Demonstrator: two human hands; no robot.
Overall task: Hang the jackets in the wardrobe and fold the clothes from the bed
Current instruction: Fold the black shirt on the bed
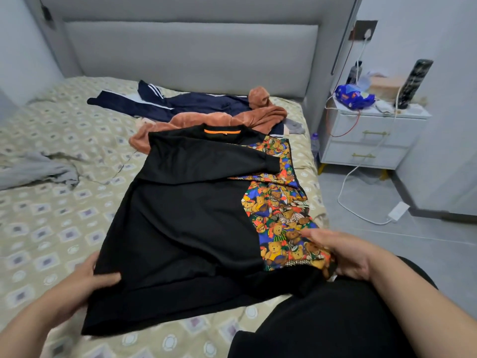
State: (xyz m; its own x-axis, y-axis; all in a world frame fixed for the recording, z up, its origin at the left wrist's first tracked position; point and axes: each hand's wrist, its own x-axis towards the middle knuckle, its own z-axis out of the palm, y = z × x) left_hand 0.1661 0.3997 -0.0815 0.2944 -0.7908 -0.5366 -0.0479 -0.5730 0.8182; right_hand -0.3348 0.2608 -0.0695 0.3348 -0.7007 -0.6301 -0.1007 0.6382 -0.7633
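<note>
Mid-fold: left hand point(85, 280) and right hand point(346, 254) seemingly grip the shirt point(185, 223) hem at 7 and 4 o'clock; next, fold it toward 12.

Gripping black shirt point(191, 215) w/ L hand point(85, 277) at near-left hem, R hand point(346, 254) at bear-print side; spread on bed point(38, 215), sleeve folded across. Behind: brown fleece point(206, 118), navy track pants point(180, 102).

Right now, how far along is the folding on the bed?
Done: one sleeve of the shirt lies folded across its chest. In hand: left grip and right grip hold its hem. Left: the fleece, trousers and grey cloth lie unfolded.
</note>
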